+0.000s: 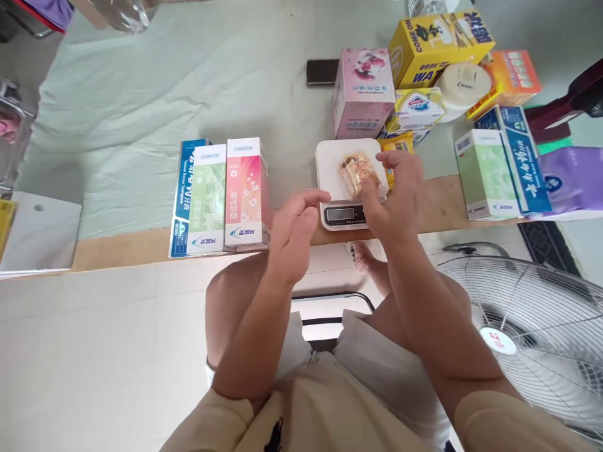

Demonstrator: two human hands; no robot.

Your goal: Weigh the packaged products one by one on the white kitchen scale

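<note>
Reaching forward over the near edge of the table [122, 253], with both forearms angled inward. Holding nothing in the left hand [293, 237], with loosely bent fingers and a fingertip at the left edge of the white scale [328, 164]. Spreading the thumb and forefinger of the right hand [399, 194] about the wrapped packet [357, 171]; impossible to tell whether gripping or merely touching. Lying on the scale's platform, right of the left hand and partly under the right thumb. Lettered "Yunnan Baiyao Toothpaste" on the blue box [179, 226], 冷酸灵 on the green box [208, 198] and pink box [244, 198] at left. Farther off, marked "Dove" on the tub [464, 88], "COME ON" and "WAT" on the yellow box [440, 44].
</note>
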